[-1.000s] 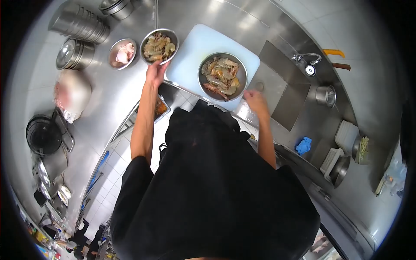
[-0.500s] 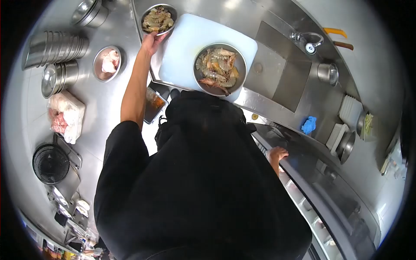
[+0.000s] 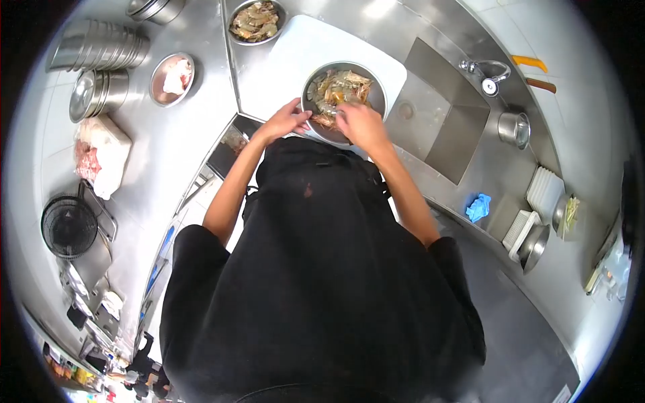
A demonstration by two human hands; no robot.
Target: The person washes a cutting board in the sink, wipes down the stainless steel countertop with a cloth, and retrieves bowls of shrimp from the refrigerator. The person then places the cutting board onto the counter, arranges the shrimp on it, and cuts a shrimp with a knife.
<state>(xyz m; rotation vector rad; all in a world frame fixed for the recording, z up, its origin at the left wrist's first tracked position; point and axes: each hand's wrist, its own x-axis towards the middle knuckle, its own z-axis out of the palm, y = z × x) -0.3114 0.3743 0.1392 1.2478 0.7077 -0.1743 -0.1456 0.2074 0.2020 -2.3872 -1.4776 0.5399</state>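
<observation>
A large steel bowl (image 3: 368,74) of shrimp (image 3: 349,86) stands on the near side of the white cutting board (image 3: 322,37). My left hand (image 3: 285,122) is at the bowl's left rim, fingers apart, holding nothing that I can see. My right hand (image 3: 361,123) reaches over the bowl's right rim, its bent fingers down among the shrimp; what they grip, if anything, is hidden. A smaller steel bowl of shrimp (image 3: 254,23) sits off the board's far left corner, with no hand on it.
A bowl with pale meat (image 3: 177,76) stands left, near stacked steel pots (image 3: 111,47) and a bagged block of meat (image 3: 101,158). Right are the sink (image 3: 426,111), faucet (image 3: 494,77), two knives (image 3: 531,64) and a blue cloth (image 3: 478,207). A black strainer (image 3: 69,227) lies far left.
My left hand has let go of the smaller bowl and come back to the large one. My right hand has left the drawer at the lower right, now out of sight, and reached into the large bowl.
</observation>
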